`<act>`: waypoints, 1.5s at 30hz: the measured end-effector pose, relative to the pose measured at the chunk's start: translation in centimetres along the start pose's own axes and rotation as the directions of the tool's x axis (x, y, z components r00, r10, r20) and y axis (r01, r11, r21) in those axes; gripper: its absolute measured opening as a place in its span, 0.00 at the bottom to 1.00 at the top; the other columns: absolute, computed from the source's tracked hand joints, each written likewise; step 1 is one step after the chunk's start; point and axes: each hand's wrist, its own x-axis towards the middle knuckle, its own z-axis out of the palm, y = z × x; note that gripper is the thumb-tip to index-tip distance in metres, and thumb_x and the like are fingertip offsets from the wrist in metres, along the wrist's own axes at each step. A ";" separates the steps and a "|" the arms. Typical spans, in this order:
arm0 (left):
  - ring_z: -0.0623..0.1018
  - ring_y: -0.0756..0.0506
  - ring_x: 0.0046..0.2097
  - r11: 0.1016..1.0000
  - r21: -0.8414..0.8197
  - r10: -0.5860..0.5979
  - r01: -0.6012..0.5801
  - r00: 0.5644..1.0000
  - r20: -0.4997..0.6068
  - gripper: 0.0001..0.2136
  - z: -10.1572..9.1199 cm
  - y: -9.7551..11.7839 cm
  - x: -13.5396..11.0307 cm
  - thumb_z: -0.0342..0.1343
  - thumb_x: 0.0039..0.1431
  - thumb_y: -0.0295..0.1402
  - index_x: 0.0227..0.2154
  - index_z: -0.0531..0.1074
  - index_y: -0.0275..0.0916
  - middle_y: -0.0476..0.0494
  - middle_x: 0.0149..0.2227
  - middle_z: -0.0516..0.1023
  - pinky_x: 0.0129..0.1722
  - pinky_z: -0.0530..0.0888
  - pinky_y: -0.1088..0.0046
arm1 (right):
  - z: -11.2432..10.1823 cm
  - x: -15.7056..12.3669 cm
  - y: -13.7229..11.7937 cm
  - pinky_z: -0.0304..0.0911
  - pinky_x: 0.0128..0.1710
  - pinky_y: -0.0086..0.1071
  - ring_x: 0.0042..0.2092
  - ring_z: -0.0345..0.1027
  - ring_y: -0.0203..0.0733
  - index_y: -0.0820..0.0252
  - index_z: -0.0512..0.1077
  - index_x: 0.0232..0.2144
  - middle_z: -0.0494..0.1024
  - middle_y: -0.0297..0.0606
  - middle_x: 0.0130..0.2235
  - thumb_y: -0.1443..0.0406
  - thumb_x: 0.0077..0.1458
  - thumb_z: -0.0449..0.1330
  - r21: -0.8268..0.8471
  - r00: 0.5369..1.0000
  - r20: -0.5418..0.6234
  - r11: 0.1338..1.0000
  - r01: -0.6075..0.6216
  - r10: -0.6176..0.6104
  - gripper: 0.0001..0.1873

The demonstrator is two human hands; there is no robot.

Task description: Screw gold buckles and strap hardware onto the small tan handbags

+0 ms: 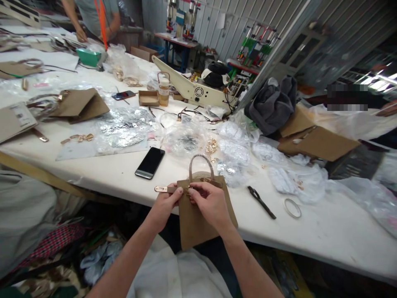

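A brown handbag panel (195,225) with a looped handle (201,159) leans on the table edge over my lap. My left hand (167,203) is closed at its upper left, pinching a brown strap that ends in a gold-coloured metal plate (161,189). Across the front, my right hand (209,200) is closed, its thumb and fingertips pressed together near the strap. Whatever small piece it may hold is hidden by the fingers. Another metal-trimmed strap (211,181) lies across the bag's top, behind my right hand.
A black phone (150,163) lies left of the bag. To the right are a dark hand tool (261,202) and a tape roll (292,207). Gold fittings (211,146) and plastic bags (234,142) sit beyond. A co-worker (96,20) stands at the far left.
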 end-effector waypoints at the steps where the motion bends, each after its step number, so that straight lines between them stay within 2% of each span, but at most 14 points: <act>1: 0.82 0.39 0.51 1.000 -0.005 0.008 -0.008 1.000 0.003 0.23 0.1 0.1 -0.1 0.68 0.66 0.50 0.52 0.79 0.37 0.36 0.52 0.84 0.49 0.79 0.67 | -0.1 0.1 -0.2 0.83 0.39 0.41 0.37 0.83 0.49 0.56 0.86 0.45 0.88 0.41 0.41 0.55 0.62 0.71 -0.019 1.000 -0.007 1.000 0.009 -0.009 0.15; 6: 0.83 0.39 0.50 0.999 -0.043 0.028 -0.029 1.000 -0.012 0.24 0.2 0.1 -0.1 0.69 0.65 0.50 0.55 0.79 0.37 0.36 0.52 0.84 0.46 0.80 0.68 | -0.3 0.1 -1.1 0.80 0.41 0.38 0.40 0.84 0.49 0.55 0.87 0.45 0.88 0.41 0.42 0.58 0.64 0.69 -0.191 0.997 0.005 0.978 0.082 -0.082 0.11; 11: 0.84 0.38 0.48 0.997 -0.040 0.072 -0.072 0.997 -0.019 0.24 0.5 0.1 0.0 0.67 0.67 0.49 0.57 0.79 0.36 0.35 0.50 0.85 0.43 0.81 0.67 | 0.0 -0.2 -1.3 0.79 0.39 0.35 0.40 0.84 0.48 0.56 0.88 0.43 0.89 0.42 0.41 0.58 0.64 0.70 -0.244 0.995 0.002 0.965 0.094 -0.097 0.10; 17: 0.84 0.39 0.50 0.981 0.081 0.181 -0.177 0.982 -0.054 0.20 0.2 1.1 0.0 0.64 0.70 0.45 0.55 0.81 0.37 0.37 0.52 0.86 0.54 0.79 0.65 | 0.7 -0.3 -1.6 0.80 0.40 0.36 0.39 0.84 0.47 0.56 0.87 0.46 0.88 0.41 0.42 0.58 0.66 0.69 -0.203 0.989 -0.034 0.970 0.137 -0.147 0.11; 20: 0.83 0.39 0.48 0.963 0.171 0.223 -0.209 0.972 -0.069 0.18 0.1 1.2 -0.3 0.62 0.72 0.44 0.55 0.82 0.38 0.38 0.51 0.86 0.50 0.79 0.67 | 1.0 -0.5 -2.0 0.79 0.38 0.36 0.40 0.84 0.48 0.56 0.87 0.42 0.89 0.42 0.41 0.59 0.65 0.69 -0.292 0.985 -0.033 0.944 0.152 -0.169 0.09; 24: 0.82 0.41 0.41 0.920 0.316 0.296 -0.230 0.939 -0.178 0.16 0.7 0.9 -1.1 0.60 0.73 0.43 0.52 0.84 0.37 0.40 0.44 0.87 0.42 0.76 0.69 | 0.7 -0.1 -2.4 0.76 0.34 0.35 0.33 0.83 0.47 0.57 0.87 0.38 0.87 0.39 0.34 0.60 0.62 0.69 -0.284 0.996 0.026 0.955 0.087 -0.082 0.08; 28: 0.82 0.41 0.42 0.853 0.438 0.405 -0.284 0.889 -0.212 0.14 2.1 1.1 -1.7 0.57 0.74 0.40 0.49 0.84 0.38 0.42 0.43 0.87 0.44 0.75 0.70 | 0.1 1.0 -3.1 0.71 0.31 0.33 0.30 0.81 0.45 0.57 0.87 0.35 0.85 0.37 0.29 0.62 0.60 0.69 -0.271 0.992 0.125 0.962 0.014 0.021 0.06; 31: 0.82 0.40 0.46 0.828 0.475 0.429 -0.296 0.882 -0.197 0.15 2.8 1.4 -1.8 0.56 0.74 0.41 0.50 0.83 0.39 0.41 0.46 0.87 0.47 0.75 0.70 | 0.8 1.0 -3.8 0.70 0.35 0.35 0.32 0.79 0.45 0.57 0.85 0.31 0.84 0.38 0.29 0.66 0.60 0.68 -0.439 0.993 0.112 0.893 0.094 -0.049 0.06; 34: 0.82 0.39 0.43 0.810 0.521 0.434 -0.269 0.872 -0.226 0.16 2.6 1.5 -1.8 0.56 0.72 0.44 0.43 0.83 0.38 0.39 0.42 0.87 0.46 0.75 0.68 | 2.8 -0.5 -3.5 0.70 0.41 0.38 0.39 0.78 0.48 0.60 0.82 0.33 0.84 0.44 0.37 0.69 0.65 0.63 -0.648 0.975 0.038 0.737 0.191 -0.219 0.08; 36: 0.80 0.39 0.35 0.781 0.602 0.412 -0.165 0.861 -0.298 0.19 1.9 1.5 -1.8 0.56 0.69 0.48 0.30 0.80 0.38 0.40 0.31 0.83 0.39 0.74 0.67 | 4.1 -1.4 -2.6 0.70 0.42 0.38 0.40 0.77 0.48 0.62 0.80 0.39 0.82 0.47 0.41 0.69 0.70 0.57 -0.692 0.961 0.035 0.687 0.221 -0.274 0.11; 38: 0.74 0.40 0.28 0.758 0.652 0.327 0.004 0.863 -0.385 0.27 1.1 1.4 -1.5 0.57 0.64 0.55 0.17 0.72 0.41 0.41 0.19 0.74 0.29 0.68 0.66 | 4.4 -1.8 -1.6 0.72 0.45 0.37 0.43 0.77 0.48 0.61 0.80 0.44 0.82 0.47 0.44 0.69 0.72 0.55 -0.631 0.951 0.096 0.722 0.286 -0.293 0.12; 39: 0.74 0.39 0.28 0.779 0.625 0.261 0.057 0.876 -0.405 0.27 0.7 1.4 -1.2 0.59 0.61 0.58 0.17 0.72 0.41 0.41 0.19 0.73 0.27 0.67 0.66 | 4.0 -1.9 -1.4 0.72 0.47 0.37 0.45 0.78 0.47 0.61 0.80 0.45 0.82 0.46 0.45 0.69 0.72 0.55 -0.570 0.945 0.135 0.756 0.321 -0.299 0.12; 42: 0.81 0.35 0.37 0.920 0.382 0.064 0.092 0.923 -0.379 0.28 0.3 1.6 -0.7 0.69 0.47 0.62 0.32 0.80 0.37 0.40 0.29 0.82 0.32 0.75 0.67 | 1.2 -2.0 -1.8 0.75 0.51 0.36 0.47 0.80 0.45 0.58 0.80 0.56 0.85 0.43 0.46 0.66 0.72 0.59 -0.271 0.934 0.247 0.907 0.322 -0.257 0.15; 45: 0.84 0.31 0.43 0.960 0.198 -0.125 0.196 0.939 -0.321 0.37 0.3 1.8 -0.3 0.77 0.38 0.59 0.46 0.81 0.37 0.39 0.37 0.86 0.38 0.80 0.63 | -4.5 -1.0 -2.7 0.79 0.44 0.35 0.42 0.83 0.45 0.56 0.74 0.66 0.86 0.41 0.47 0.56 0.68 0.67 0.053 0.940 0.279 0.980 0.192 -0.199 0.28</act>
